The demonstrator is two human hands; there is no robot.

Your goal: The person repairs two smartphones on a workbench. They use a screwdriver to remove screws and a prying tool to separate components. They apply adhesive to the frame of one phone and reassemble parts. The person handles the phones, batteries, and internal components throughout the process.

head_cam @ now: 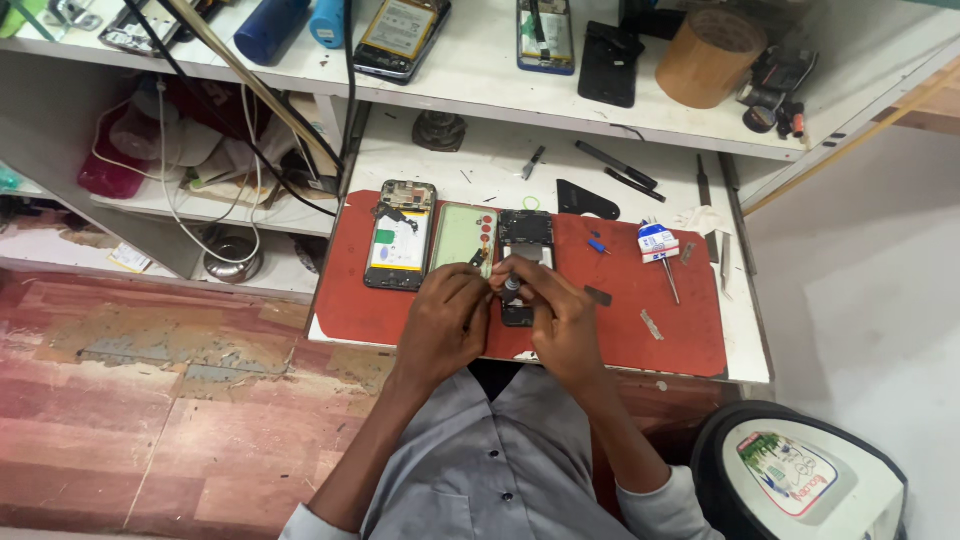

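Right hand (565, 318) closed around a small dark screwdriver (512, 288), tip down on an opened phone (524, 250). Left hand (445, 320) curled beside it, fingers bent over the phone's lower end; cannot tell whether gripping or just steadying. Phone lying flat between and just above both hands, back removed, dark board and metal parts exposed.

Just left of the left hand, a pale green back cover (464, 238), smooth, rounded corners, red dots near one edge. Further left, a second opened phone (401, 235) with a yellow and white battery label. All resting on a red mat (640, 300), flat and matte, on the white counter (745, 330).

Right of the right hand, a small white tube (657, 242) with blue and red label, thin metal tweezers (670, 282), loose grey strips. Beyond the hands, a black triangular pick (585, 200) and slim dark tools (615, 165). On the shelf above, a brown tape roll (710, 57), more opened phones, a blue cylinder (270, 28).
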